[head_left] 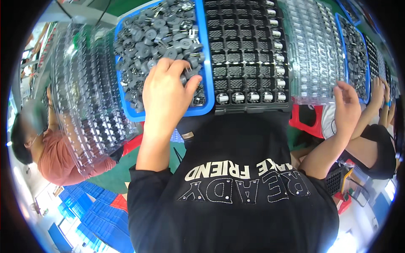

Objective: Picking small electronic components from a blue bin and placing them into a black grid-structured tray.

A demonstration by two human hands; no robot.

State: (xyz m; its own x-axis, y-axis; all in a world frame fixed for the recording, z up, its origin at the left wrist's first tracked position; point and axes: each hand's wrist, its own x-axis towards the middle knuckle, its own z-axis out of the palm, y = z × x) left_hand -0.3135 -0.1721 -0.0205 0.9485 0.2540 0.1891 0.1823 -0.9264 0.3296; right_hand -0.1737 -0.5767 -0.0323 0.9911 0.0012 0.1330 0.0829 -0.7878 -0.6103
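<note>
My left hand (166, 92) reaches over a blue bin (207, 63) heaped with grey round parts (147, 36) that have metal prongs. Its fingers curl into the pile, and a grey part (184, 78) sits between thumb and forefinger. To the right of the bin lies a black compartment tray (245, 71). Shiny silver cylindrical pieces (253, 97) fill its near row and right-hand column; its other pockets show bare patterned bottoms. My right hand (348, 107) hangs at the near right corner of the stacked clear plastic trays (314, 55), fingers loosely bent and apart, nothing visible in them.
Another blue bin (354, 55) of grey parts stands farther right. A person (63, 156) in a reddish top sits at left behind tall clear trays (90, 92). Another person's arm (373, 99) reaches in at right. A red stool (306, 120) is below the table edge.
</note>
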